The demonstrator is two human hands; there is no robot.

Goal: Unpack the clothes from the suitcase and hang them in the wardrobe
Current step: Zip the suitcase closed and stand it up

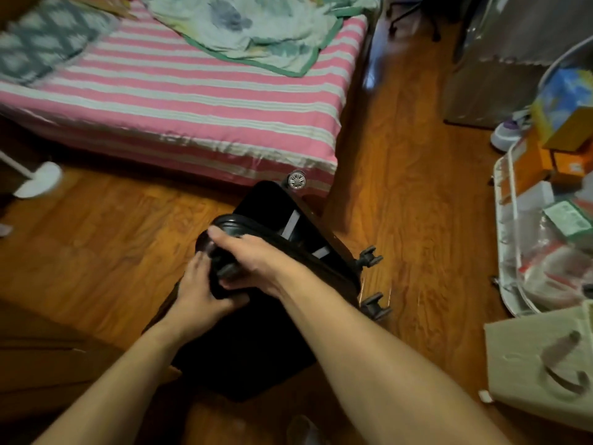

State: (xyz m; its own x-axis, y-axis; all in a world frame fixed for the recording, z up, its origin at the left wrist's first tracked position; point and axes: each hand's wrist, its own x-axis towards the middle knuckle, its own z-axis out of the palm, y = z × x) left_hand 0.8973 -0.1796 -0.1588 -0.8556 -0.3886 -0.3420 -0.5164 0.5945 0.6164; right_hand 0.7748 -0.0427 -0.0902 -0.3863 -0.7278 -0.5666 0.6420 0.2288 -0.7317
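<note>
A wooden floor (401, 194) fills most of the frame, with a bed (179, 101) in pink and pale stripes across the upper left and a rumpled green blanket (256, 30) on it; a white fan base (38, 179) sits at the left edge, a cluttered white rack (510, 220) runs down the right edge, and a beige bag (539, 361) lies at lower right. The black suitcase (266, 332) lies at centre frame, closed as far as can be seen, its long axis running from the lower middle up and to the right toward the foot of the bed, with its wheels (372, 256) pointing right and one more wheel (296, 179) near the mattress corner. Both hands meet at its upper-left end, the end farthest from the person's body. The right hand (247, 255) comes in from the lower right and lies over the top of the rounded corner, its fingers (224, 239) curled round the dark edge or handle there. The left hand (199, 290) comes from the lower left and presses against the side of the same corner, thumb hooked underneath; motion blur leaves it unclear whether it grips a zip pull or only steadies the shell. No clothes and no wardrobe are in view. By my reading the case must first be laid flat and opened, so the unpacking has not begun; the opening seam should run along the long axis away from both hands, and the right hand sits nearer to it.
</note>
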